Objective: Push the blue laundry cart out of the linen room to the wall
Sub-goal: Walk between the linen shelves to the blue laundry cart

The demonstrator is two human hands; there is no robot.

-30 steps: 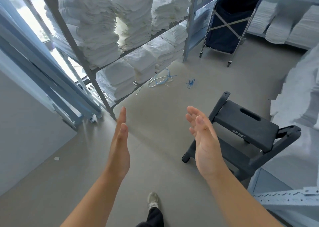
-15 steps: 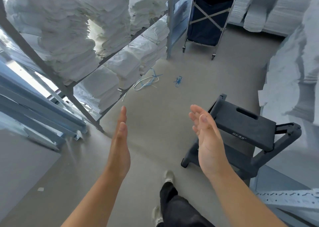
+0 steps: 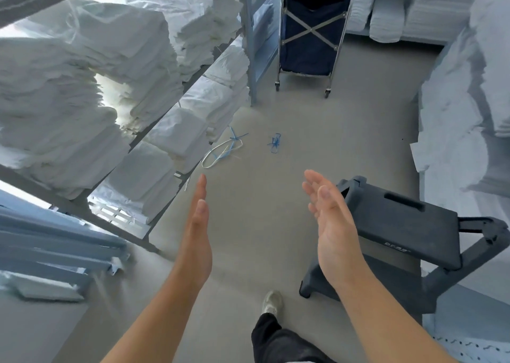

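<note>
The blue laundry cart, a dark navy bag in a crossed chrome frame on castors, stands at the far end of the aisle against a shelf post. My left hand and my right hand are held out in front of me, palms facing each other, fingers straight, holding nothing. Both hands are well short of the cart, with bare floor between.
Metal shelving stacked with folded white linen lines the left side. More linen stacks fill the right. A dark grey step stool stands close on my right. Blue and white ties and a blue knot lie on the floor.
I have walked further into the room; the cart and shelves look nearer and my foot has stepped forward. My hands keep the same open pose.
</note>
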